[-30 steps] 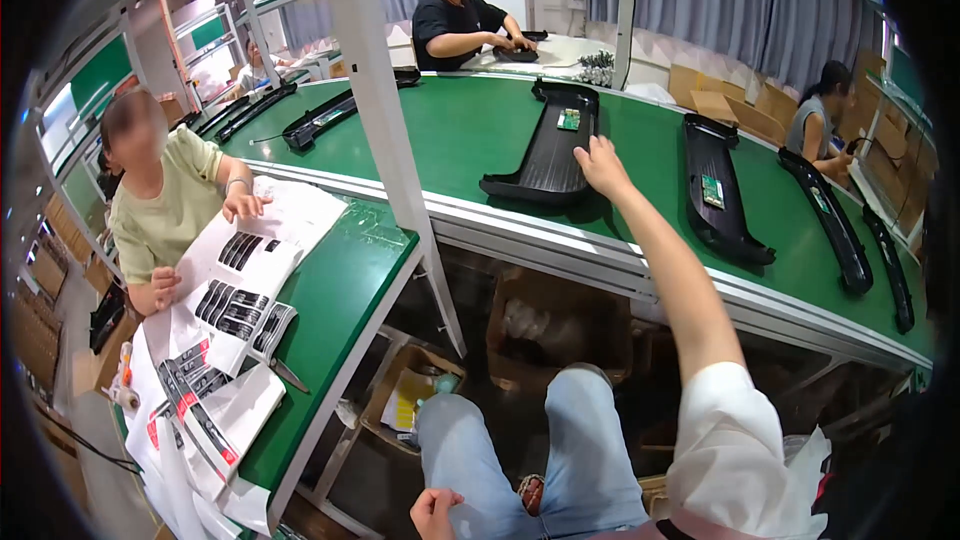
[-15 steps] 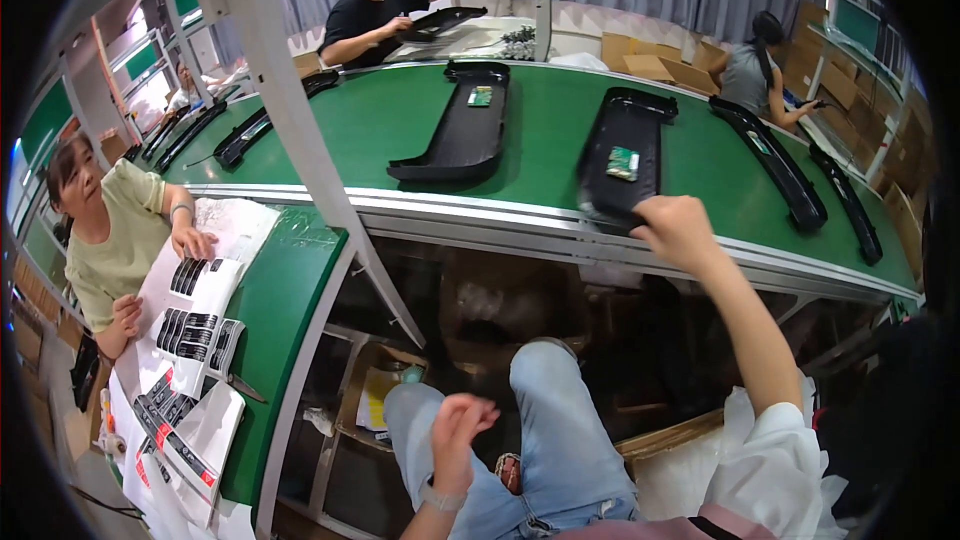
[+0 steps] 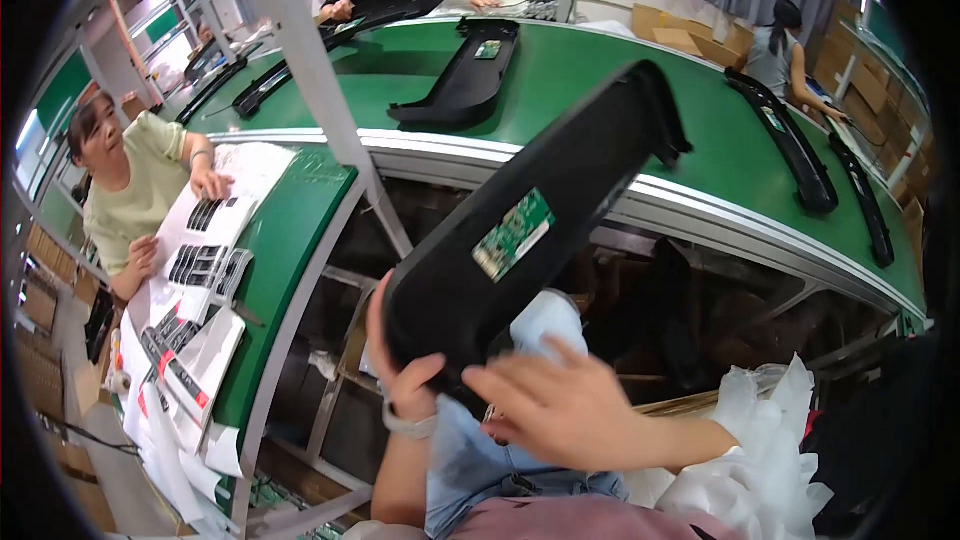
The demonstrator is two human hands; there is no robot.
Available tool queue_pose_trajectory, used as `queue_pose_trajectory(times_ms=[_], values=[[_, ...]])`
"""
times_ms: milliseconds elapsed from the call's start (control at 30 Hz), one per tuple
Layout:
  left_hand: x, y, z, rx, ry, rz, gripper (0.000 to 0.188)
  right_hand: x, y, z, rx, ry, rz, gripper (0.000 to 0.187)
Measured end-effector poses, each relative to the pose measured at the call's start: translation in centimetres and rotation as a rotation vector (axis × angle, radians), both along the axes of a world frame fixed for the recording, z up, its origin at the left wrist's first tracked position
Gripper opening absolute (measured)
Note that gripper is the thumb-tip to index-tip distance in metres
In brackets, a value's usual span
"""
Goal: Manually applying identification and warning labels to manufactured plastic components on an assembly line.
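Note:
A long black plastic housing (image 3: 590, 155) with a hooked far end is tilted up over my lap and the edge of the green bench. On its inner face lies a small green circuit board (image 3: 515, 235). My left hand (image 3: 408, 385) grips the housing's near left end, thumb on the front and fingers behind. My right hand (image 3: 570, 410) is slightly blurred beside the lower edge, its fingers apart and pointing left toward the housing. Whether the fingertips touch it is hard to make out.
On the green bench (image 3: 590, 60) lie another black housing with a board (image 3: 450, 90) and narrower black housings (image 3: 790, 145) to the right. A metal post (image 3: 305, 50) rises at left. One person sits at the side table (image 3: 300, 240) with label sheets; another handles a black housing across the bench.
The housing has come off the bench toward me and turned, its near end now in my left hand. My right hand has moved down and left. Across the bench, a person's housing has shifted left.

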State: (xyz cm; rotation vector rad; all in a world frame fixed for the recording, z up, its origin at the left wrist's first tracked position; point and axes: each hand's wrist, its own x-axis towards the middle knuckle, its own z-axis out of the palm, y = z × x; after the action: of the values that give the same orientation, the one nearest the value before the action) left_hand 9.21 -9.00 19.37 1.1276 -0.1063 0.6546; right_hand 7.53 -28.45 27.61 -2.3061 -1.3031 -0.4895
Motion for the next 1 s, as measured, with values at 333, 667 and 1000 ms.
queue_pose_trajectory(times_ms=[333,667,1000], values=[[-15.9,9.9,-5.3,-0.147,0.389,-0.013,0.089,4.8,-2.2,-1.2,-0.033,-0.310,-0.142,0.031],[-22.0,12.7,-17.6,0.543,0.808,0.195,0.040,8.6,5.7,-15.9,-0.674,0.294,0.153,0.024],[-21.0,12.8,-2.8,0.672,0.648,0.698,0.028,5.3,33.3,-3.5,0.196,0.156,0.651,0.020]])
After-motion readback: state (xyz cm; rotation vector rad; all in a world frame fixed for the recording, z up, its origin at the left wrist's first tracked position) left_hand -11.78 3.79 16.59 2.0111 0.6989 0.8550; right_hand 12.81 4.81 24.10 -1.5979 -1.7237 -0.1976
